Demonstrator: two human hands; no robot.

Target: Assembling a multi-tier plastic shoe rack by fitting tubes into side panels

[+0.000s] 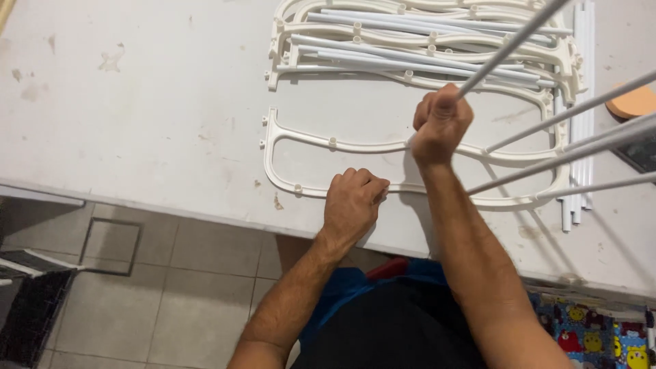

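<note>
On the white bench point(137, 123) lies a flat white plastic frame point(301, 140), with small round sockets along its rails. The person's right hand point(441, 126) is closed in a fist around a thin white rod point(509, 49), which rises steeply from the frame toward the upper right. The lower end of this rod is hidden under the fist, so it is not possible to see if it already sits in a socket. The left hand point(352, 201) rests with bent fingers on the near rail of the frame and presses it down; it grips nothing else.

To the right, four more white rods point(581, 147) stand out from the frame at a slant. At the far side of the bench there is a stack of similar frames point(424, 51) with loose rods on top, and an orange round object point(632, 102) lies at the right edge.

To do this step well, the person should probably keep the rod in line with its socket and push straight, not sideways, because such a thin rod bends easily. The left hand should hold the rail firmly near the socket, so that the frame does not slide or lift.
</note>
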